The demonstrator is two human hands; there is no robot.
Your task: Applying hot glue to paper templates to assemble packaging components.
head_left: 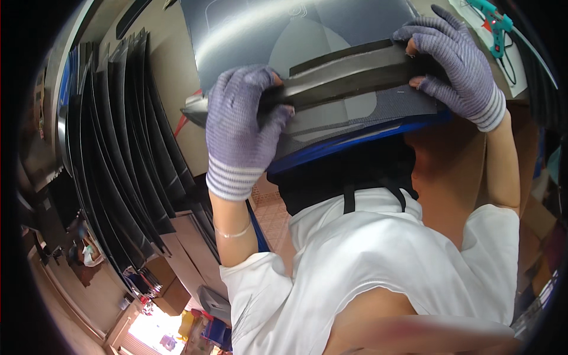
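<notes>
Gloved left hand (pixel 241 127) and right hand (pixel 458 68) each clamp fingers around opposite ends of long dark strip (pixel 349 74) over grey sheet (pixel 284 29).

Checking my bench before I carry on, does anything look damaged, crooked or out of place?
Nothing stands out. The left hand and right hand press a dark strip onto a grey panel; a teal glue gun lies beside it.

rack of dark curved panels (pixel 118 154) left | tiled floor (pixel 275 219) | cardboard boxes (pixel 168 287) | daylight lower left
</notes>
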